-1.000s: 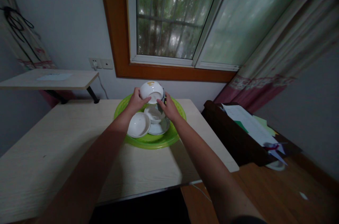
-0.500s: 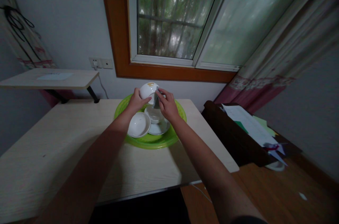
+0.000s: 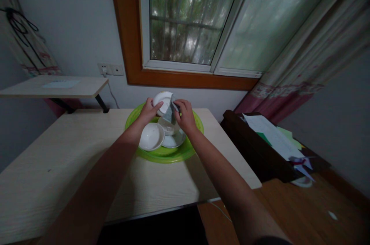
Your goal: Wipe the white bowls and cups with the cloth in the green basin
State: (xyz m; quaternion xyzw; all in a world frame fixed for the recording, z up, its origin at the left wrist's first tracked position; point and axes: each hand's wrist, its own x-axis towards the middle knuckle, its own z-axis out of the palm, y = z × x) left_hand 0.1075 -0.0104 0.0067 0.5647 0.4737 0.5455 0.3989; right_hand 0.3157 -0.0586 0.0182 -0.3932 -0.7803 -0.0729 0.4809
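My left hand [image 3: 148,110] grips a white bowl [image 3: 162,101], tilted on its side above a round green tray [image 3: 166,153]. My right hand [image 3: 185,115] is closed on a grey cloth [image 3: 170,113] that it presses against the bowl's rim. Below the hands, on the tray, lie a white saucer-like dish [image 3: 150,136] at the left and a small white bowl [image 3: 167,125] standing on a white plate [image 3: 173,141].
The tray rests at the far edge of a pale wooden table [image 3: 58,160] under a window. A small side table [image 3: 54,85] stands at the left. A dark desk with papers [image 3: 271,137] is at the right, above a wooden floor.
The white bowl has been tipped from upside down onto its side. My right hand has come up from the tray with the cloth and now presses it against the bowl.
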